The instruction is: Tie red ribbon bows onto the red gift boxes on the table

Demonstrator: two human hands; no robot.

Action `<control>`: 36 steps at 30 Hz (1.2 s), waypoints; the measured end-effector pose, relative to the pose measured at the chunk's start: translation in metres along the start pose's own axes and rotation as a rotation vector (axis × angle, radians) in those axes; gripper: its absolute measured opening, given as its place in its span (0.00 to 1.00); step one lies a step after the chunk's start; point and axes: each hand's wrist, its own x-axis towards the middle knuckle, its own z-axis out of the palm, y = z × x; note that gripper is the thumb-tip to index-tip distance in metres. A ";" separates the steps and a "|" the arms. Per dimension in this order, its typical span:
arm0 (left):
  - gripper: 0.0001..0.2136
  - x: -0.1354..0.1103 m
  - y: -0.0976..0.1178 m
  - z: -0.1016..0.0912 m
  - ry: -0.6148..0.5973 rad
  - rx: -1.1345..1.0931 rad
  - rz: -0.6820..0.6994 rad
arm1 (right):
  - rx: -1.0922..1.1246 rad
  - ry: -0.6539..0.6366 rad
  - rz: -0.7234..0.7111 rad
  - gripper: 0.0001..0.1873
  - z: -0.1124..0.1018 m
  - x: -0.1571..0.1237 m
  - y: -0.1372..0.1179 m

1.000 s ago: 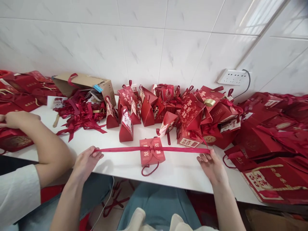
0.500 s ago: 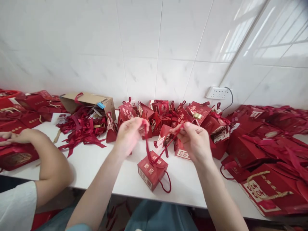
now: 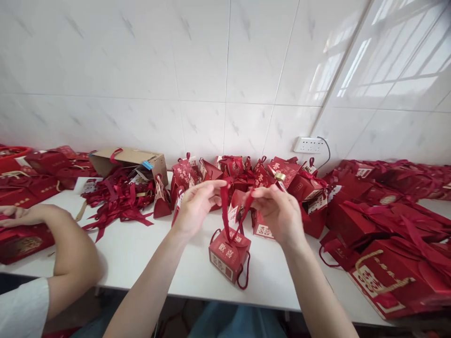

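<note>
A small red gift box (image 3: 229, 255) with pale lettering stands on the white table in front of me, a dark red cord handle at each side. From its top a red ribbon (image 3: 225, 213) rises in two strands. My left hand (image 3: 198, 204) pinches one strand between thumb and fingers. The other strand is pinched by my right hand (image 3: 278, 209), a little to the right. Both hands hang above the box, slightly apart, and the strands form a narrow V between them.
Several finished-looking red boxes (image 3: 213, 171) line the wall behind. Larger red boxes (image 3: 384, 277) crowd the right. To the left lie a heap of ribbons (image 3: 120, 197) and a cardboard box (image 3: 132, 159). A co-worker's arm (image 3: 73, 244) rests at far left. A power strip (image 3: 309, 145) is on the wall.
My hands have come closer together, still holding the ribbon strands. The gift box has turned slightly and stands more upright, with the strands steeper above it. The view has tilted up a little.
</note>
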 end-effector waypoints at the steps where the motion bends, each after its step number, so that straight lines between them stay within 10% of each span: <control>1: 0.10 0.000 0.001 -0.009 0.056 0.017 0.020 | 0.024 -0.054 0.009 0.16 -0.010 -0.005 -0.005; 7: 0.08 -0.020 -0.008 -0.080 0.475 0.871 0.265 | -0.003 -0.807 0.257 0.28 -0.091 -0.053 -0.029; 10: 0.07 -0.036 -0.030 -0.084 0.205 1.200 0.303 | -0.488 -0.523 0.359 0.24 -0.099 -0.067 -0.007; 15: 0.11 -0.051 -0.069 -0.058 -0.404 1.159 -0.150 | -1.062 -0.169 0.465 0.14 -0.069 -0.081 0.059; 24: 0.11 -0.067 -0.055 -0.046 -0.561 1.034 -0.582 | -1.222 -0.195 0.354 0.12 -0.062 -0.095 0.068; 36: 0.12 -0.073 -0.046 -0.054 -0.576 1.163 -0.599 | -1.011 -0.294 0.506 0.16 -0.069 -0.085 0.059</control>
